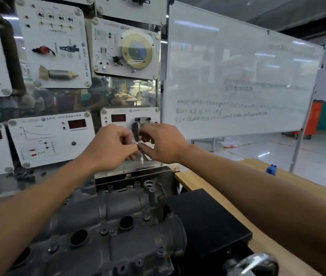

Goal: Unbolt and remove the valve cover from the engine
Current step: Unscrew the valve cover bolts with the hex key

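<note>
The grey valve cover (148, 246) lies nearest, still seated on the engine, below and short of both hands. Past its far end, both forearms reach forward, raised clear of the cover. The left hand (110, 146) and right hand (162, 144) meet, each grip narrow, fingers curled and pinching a thin dark piece (142, 149); what that piece is cannot be told. Beyond the cover stands an instrument panel (118, 118).
</note>
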Demonstrator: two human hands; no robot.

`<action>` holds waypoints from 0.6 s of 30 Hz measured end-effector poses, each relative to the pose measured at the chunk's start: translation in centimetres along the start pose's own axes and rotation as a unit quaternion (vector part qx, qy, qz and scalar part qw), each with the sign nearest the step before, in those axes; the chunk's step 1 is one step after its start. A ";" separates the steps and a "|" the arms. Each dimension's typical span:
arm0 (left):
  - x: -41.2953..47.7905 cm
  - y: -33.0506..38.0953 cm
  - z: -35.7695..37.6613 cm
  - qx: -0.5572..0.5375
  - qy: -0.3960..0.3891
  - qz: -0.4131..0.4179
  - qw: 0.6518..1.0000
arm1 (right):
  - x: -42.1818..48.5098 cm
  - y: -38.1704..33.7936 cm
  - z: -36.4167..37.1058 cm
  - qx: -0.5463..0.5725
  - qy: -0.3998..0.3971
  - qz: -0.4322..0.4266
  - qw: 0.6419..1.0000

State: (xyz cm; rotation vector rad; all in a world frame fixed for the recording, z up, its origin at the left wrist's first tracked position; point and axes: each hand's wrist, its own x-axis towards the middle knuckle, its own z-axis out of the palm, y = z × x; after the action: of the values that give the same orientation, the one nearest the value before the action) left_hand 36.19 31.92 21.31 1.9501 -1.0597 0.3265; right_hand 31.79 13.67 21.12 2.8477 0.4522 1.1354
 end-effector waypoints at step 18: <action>-8.9 20.2 31.5 -0.132 -0.304 0.046 0.942 | -40.0 4.9 -21.1 0.039 -0.261 0.474 0.840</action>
State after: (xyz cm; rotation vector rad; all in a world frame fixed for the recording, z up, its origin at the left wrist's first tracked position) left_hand 9.93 6.61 9.16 1.7926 -1.4997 -0.3857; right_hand -8.93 -3.77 10.58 3.2720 -1.0615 0.2523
